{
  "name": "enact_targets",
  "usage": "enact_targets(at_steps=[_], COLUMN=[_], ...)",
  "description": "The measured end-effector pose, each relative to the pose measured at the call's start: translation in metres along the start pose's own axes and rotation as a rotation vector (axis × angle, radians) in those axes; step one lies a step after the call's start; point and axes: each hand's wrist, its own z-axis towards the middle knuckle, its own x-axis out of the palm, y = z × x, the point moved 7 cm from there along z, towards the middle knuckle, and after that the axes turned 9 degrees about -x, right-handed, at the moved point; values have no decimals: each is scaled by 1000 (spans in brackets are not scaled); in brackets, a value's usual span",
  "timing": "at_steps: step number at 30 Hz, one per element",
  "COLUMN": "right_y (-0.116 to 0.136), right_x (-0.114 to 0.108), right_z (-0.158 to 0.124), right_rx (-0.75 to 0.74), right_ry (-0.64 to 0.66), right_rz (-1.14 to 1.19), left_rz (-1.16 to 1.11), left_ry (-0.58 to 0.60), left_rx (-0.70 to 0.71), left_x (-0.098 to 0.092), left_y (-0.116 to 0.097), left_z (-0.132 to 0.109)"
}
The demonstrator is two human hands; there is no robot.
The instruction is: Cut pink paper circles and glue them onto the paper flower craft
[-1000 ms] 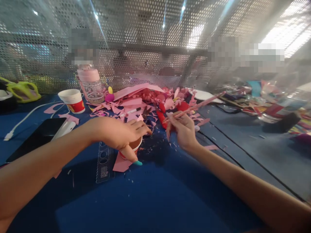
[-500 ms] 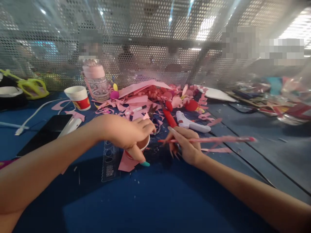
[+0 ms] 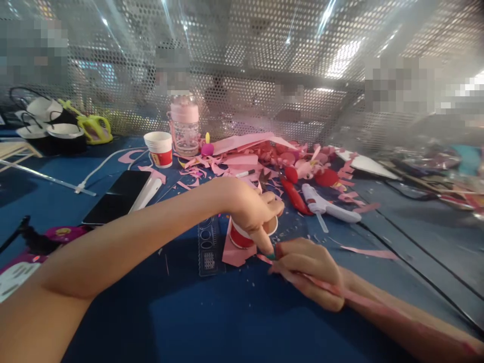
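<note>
My left hand grips a red-and-white paper cup, its thumb on the near side and its fingers over the rim. Beneath the cup lies a piece of pink paper, beside a clear stencil ruler. My right hand is closed in a pen-like hold on a long, thin pink stick. The stick's front end is low beside the cup and its back part runs blurred along my forearm; I cannot tell its exact kind. Both hands meet near the left thumb.
A white glue gun with a black cord and red-handled scissors lie beyond my right hand. Pink paper scraps heap at the back. Leftward are a phone, stacked paper cups and a water bottle.
My right hand has come down and nearer to the cup, and the pink stick now slants along the forearm. My left hand still holds the cup. The view has swung left.
</note>
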Motion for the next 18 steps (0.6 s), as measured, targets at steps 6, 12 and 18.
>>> enact_targets(at_steps=[6,12,18], right_y=[2,-2,-5], right_x=[8,8,9], right_z=[1,-1,-6], right_rx=[-47,-29,-20], right_ry=[40,44,44], right_rz=[-9,45,62], left_rz=[11,15,10], left_ry=[3,25,29], left_rx=[30,30,28], left_x=[0,-1,-2], left_y=[0,-1,0], left_z=[-1,-3,-3])
